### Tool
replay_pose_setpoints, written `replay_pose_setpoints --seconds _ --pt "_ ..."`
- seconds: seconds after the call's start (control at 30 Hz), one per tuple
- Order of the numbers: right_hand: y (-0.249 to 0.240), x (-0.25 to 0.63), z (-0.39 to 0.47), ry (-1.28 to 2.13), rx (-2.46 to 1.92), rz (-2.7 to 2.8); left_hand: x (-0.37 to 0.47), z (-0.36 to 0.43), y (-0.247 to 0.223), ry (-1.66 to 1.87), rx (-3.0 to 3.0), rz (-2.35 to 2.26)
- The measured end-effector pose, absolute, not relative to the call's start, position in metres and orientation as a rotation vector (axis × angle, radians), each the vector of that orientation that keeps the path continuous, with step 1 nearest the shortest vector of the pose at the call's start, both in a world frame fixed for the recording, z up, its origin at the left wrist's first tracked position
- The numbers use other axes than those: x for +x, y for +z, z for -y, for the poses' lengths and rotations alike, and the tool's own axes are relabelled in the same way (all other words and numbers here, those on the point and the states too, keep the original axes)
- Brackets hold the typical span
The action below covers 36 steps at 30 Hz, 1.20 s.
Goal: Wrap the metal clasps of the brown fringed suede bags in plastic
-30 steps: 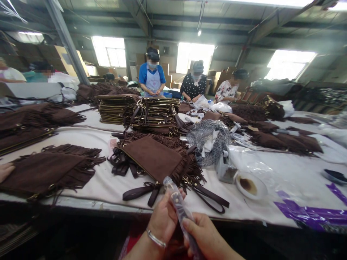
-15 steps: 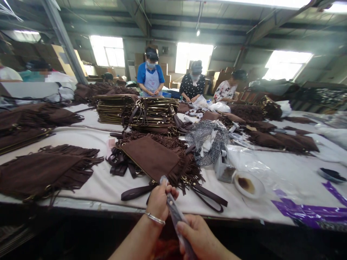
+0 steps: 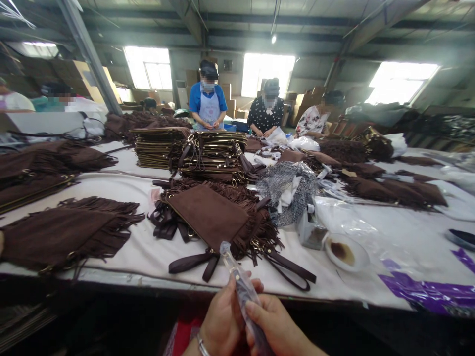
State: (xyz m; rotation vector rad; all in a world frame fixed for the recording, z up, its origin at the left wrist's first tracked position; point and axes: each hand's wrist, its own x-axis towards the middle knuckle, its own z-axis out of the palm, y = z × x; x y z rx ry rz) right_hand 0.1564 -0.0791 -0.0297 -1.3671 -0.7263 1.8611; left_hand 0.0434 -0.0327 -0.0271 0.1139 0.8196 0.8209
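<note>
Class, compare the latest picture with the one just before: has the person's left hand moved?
Yes. Judged against the front edge of the table, the left hand has drawn back toward the person's body.

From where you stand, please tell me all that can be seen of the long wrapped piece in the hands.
The wrapped piece is narrow and dark, inside clear, wrinkled, plastic-looking film; a pale round stud shows through. It slants away, its clear far end towards the brown pouch; contact there is unclear. The left hand cups it, and the right hand holds it lower, covering part.
</note>
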Motion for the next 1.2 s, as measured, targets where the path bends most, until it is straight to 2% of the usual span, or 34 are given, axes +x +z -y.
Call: replay_pose_setpoints --seconds 0.2,0.5,0.73,0.87,1.0,1.1,1.2 --pt "-0.031 0.151 0.080 1.962 -1.302 0.816 0.052 0.029 -0.026 1.028 0.094 -0.919" --pt "-0.005 0.162 0.058 1.946 -1.280 0.746 0.057 -0.014 -0.007 1.074 0.236 -0.906" --pt "-0.014 0.175 0.082 2.097 -1.099 0.778 0.047 -0.034 -0.005 1.111 0.316 -0.907" --pt "-0.013 0.184 0.095 2.124 -1.261 1.003 0.041 -0.031 -0.006 1.066 0.373 -0.934" --pt "-0.003 0.195 0.090 1.854 -1.504 1.500 0.019 -0.024 -0.003 0.971 0.431 -0.974" --pt "0.006 0.198 0.070 1.351 -1.568 1.754 -0.002 -0.013 -0.003 0.846 0.532 -1.028" --pt "0.014 0.187 0.041 0.827 -1.358 2.025 -0.015 0.003 -0.006 0.758 0.600 -1.062"
